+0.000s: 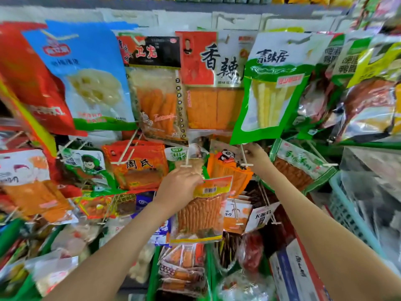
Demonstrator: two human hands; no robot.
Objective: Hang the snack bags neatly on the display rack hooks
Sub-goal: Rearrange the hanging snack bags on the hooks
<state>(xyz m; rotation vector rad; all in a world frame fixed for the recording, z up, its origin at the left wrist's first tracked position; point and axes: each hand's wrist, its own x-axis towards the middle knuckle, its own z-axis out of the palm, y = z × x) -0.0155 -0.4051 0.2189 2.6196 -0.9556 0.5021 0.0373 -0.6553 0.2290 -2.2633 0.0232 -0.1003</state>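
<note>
Head view shows both bare forearms raised toward a display rack crowded with hanging packets. Left hand (181, 184) grasps the orange, clear-windowed plastic snack bag (200, 211) by its top edge, with the fingers curled round the header beside the barcode label. The bag hangs upright below the fist, in front of the lower rows of packets and not on any hook. Right hand (258, 156) is up at the white wire peg hook (246, 164), its fingertips at the rod just under the bottom corner of the green plastic pouch of pale yellow strips (271, 90). Whether those fingers pinch the rod or only touch it cannot be told. An orange panda-printed packet (227, 168) hangs behind that hook's tip, between the two hands. A teal slatted plastic basket (347, 211) stands at the far right.
</note>
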